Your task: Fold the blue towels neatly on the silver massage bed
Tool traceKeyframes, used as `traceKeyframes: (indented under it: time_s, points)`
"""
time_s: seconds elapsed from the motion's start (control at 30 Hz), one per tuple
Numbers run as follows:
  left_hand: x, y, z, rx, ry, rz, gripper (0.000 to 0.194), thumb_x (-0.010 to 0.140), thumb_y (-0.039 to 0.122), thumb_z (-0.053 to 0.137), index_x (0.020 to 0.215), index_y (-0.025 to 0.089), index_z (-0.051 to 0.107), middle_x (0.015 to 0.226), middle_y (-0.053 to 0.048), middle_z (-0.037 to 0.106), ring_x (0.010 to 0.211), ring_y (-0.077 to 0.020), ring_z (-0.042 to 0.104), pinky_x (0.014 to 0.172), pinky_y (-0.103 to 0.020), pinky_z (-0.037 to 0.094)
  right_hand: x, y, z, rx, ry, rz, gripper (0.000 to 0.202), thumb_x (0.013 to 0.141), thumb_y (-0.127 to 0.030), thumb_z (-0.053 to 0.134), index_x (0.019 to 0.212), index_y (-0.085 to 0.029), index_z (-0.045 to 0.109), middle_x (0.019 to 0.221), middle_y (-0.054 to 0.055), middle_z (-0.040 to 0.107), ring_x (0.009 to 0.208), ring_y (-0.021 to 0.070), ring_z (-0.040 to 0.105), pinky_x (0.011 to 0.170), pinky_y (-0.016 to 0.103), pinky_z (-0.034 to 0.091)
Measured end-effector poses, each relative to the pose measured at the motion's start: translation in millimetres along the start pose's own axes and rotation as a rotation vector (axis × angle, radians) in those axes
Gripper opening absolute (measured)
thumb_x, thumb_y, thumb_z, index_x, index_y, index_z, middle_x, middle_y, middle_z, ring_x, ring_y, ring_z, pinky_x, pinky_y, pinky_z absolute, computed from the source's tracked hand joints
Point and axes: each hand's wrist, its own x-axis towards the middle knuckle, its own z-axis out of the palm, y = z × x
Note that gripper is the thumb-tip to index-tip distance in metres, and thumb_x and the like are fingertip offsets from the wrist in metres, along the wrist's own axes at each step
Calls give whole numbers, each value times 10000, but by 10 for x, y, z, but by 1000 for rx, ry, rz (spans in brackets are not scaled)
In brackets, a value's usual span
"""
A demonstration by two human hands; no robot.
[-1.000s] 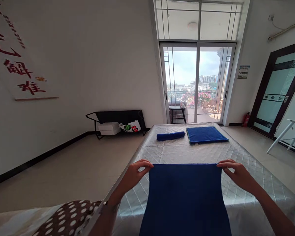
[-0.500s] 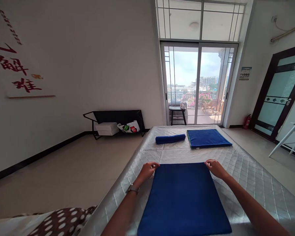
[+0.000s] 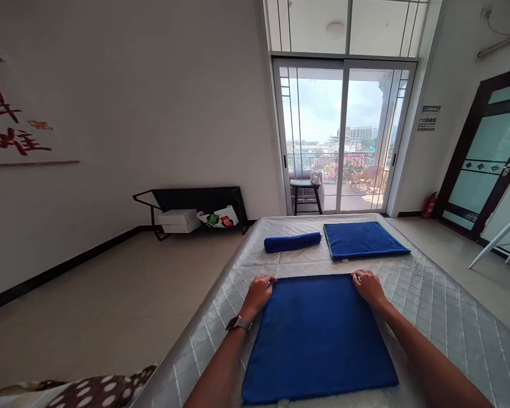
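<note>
A folded blue towel (image 3: 318, 340) lies spread flat on the silver quilted mattress (image 3: 442, 300) in front of me. My left hand (image 3: 260, 292) pinches its far left corner, fingers closed on the cloth. At the far right corner, my right hand (image 3: 368, 286) grips the edge in the same way. Farther off, beyond both hands, rests a rolled blue towel (image 3: 292, 242). To the right of the roll is another folded blue towel (image 3: 365, 239) with a green edge and a small white tag.
A black rack (image 3: 195, 199) by the left wall holds white boxes (image 3: 178, 221) and a printed bag (image 3: 221, 217). Brown polka-dot fabric (image 3: 97, 391) lies at lower left. Beyond the mattress are a sliding glass door (image 3: 344, 136) and a fire extinguisher (image 3: 429, 205).
The view has shifted slightly. Both hands have settled lower with the towel's far edge, still holding its corners, and the towel's near edge now shows fully.
</note>
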Motion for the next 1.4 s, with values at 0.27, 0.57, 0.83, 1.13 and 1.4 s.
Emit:
traceKeyframes:
  time_s: [0.27, 0.57, 0.83, 1.13, 1.4]
  points:
    - [-21, -61, 49, 129, 24, 28, 292, 939, 158, 464, 1017, 208, 741, 1100, -65, 736, 1065, -216, 634, 993, -341, 438, 22, -28, 87, -21, 26, 25, 371, 995, -284, 394, 1215, -228, 687, 1303, 68, 660, 1202, 239, 563, 1004, 347, 396]
    - [-87, 143, 110, 213, 94, 192, 415, 894, 123, 414, 1195, 182, 694, 1308, -90, 672, 1252, -242, 582, 1092, -392, 438, -123, -167, 202, -49, 69, -155, 488, 984, -277, 362, 1413, -142, 549, 1518, 109, 481, 1396, 233, 414, 1186, 369, 219]
    - [-31, 1339, 648, 171, -154, 546, 446, 1012, 284, 325, 1395, 222, 546, 1440, -76, 584, 1358, -211, 504, 1151, -405, 384, -182, -168, 256, 5, -104, -110, 588, 1016, -376, 301, 1527, -95, 371, 1591, 122, 334, 1499, 221, 234, 1209, 390, 177]
    - [141, 1384, 1010, 320, -184, 478, 523, 1047, 373, 231, 1518, 208, 385, 1580, -103, 394, 1476, -245, 320, 1194, -485, 294, -147, -173, 281, -6, -107, -108, 589, 1009, -318, 261, 1526, -50, 354, 1589, 137, 314, 1498, 219, 233, 1214, 389, 169]
    - [-58, 19, 549, 384, -108, 155, 536, 1031, 362, 283, 1514, 151, 384, 1570, -174, 387, 1473, -270, 322, 1181, -510, 302, -147, -176, 302, 0, -113, -98, 587, 1016, -330, 257, 1537, -71, 339, 1599, 136, 294, 1507, 211, 200, 1220, 400, 128]
